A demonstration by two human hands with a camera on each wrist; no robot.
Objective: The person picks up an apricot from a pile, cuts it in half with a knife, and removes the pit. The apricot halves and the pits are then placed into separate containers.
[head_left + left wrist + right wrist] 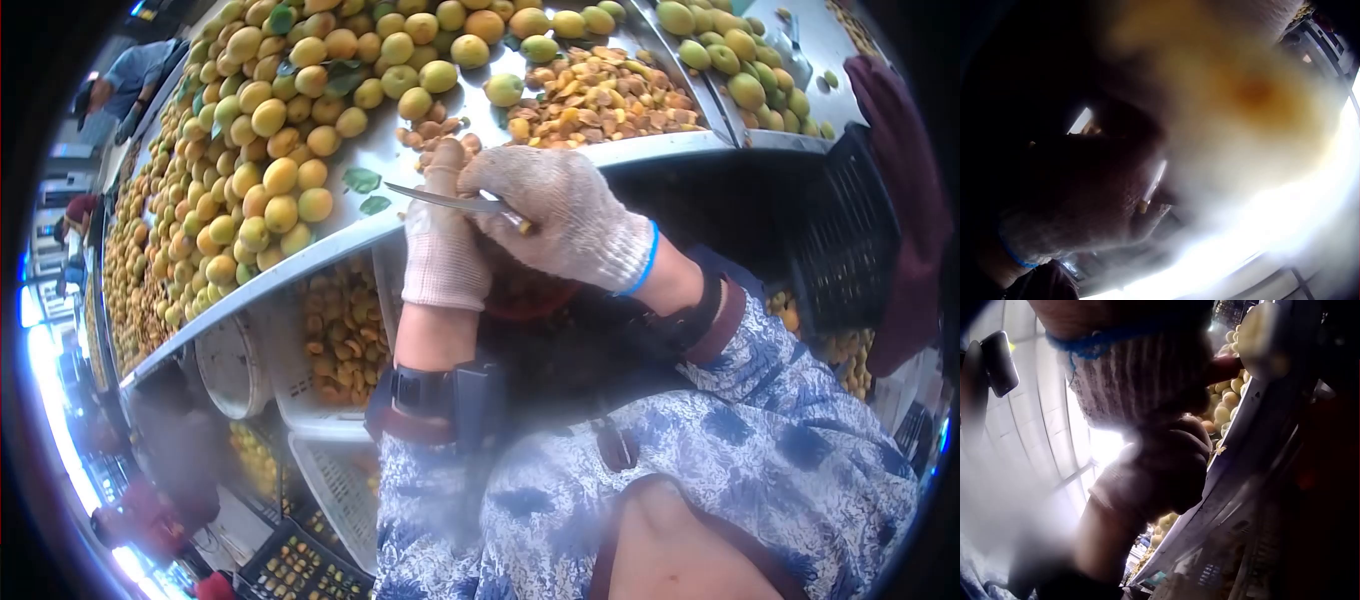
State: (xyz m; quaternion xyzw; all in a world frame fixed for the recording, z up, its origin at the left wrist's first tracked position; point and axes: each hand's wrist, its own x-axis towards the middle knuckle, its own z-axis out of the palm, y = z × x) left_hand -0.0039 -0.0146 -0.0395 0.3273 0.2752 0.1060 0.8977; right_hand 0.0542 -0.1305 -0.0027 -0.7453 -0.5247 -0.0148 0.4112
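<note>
My right hand (pixel 565 205), in a knit glove with a blue cuff edge, grips a small knife (pixel 440 198) by its handle. The curved blade points left, across the back of my gloved left hand (pixel 445 255). Both hands meet at the table's near edge. In the right wrist view the left hand (pixel 1163 465) has its fingers bent; I cannot tell what lies inside them. Just beyond the fingertips is a small heap of cut apricot pieces (pixel 430 130). A larger pile of cut apricots (pixel 605 100) lies to the right. The left wrist view is dark and blurred.
Whole apricots (pixel 270 120) cover the metal table (pixel 345 215) to the left and back. More lie beyond a divider at right. Below stand a white crate (pixel 330 430) of cut apricots, a white bucket (pixel 232 365) and a black crate (pixel 850 230). Another person (pixel 135 80) stands far left.
</note>
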